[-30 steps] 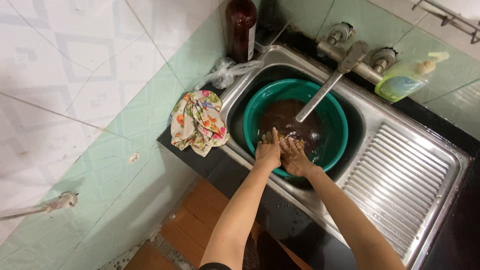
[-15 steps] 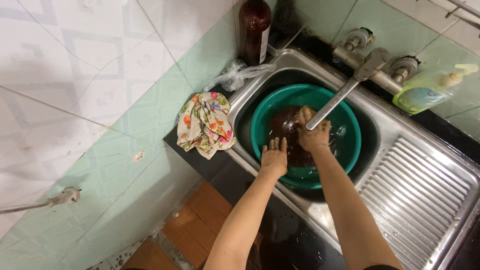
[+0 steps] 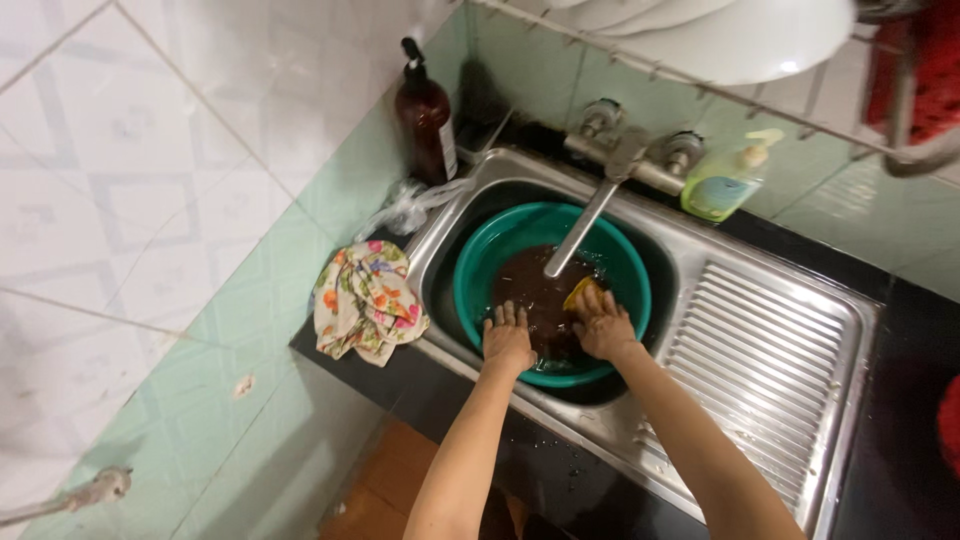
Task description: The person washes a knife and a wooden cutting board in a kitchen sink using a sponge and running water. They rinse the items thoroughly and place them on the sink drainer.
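Both hands are down in the green basin, which sits in the steel sink under the tap. The left hand lies flat and open, fingers spread, on the near rim beside the dark brown pot lying in the basin. The right hand is curled around a yellow sponge, pressing it against the pot's right side. A flowered cloth lies on the table left of the sink, a brown pump bottle stands at the far left corner, and a green soap bottle rests right of the tap.
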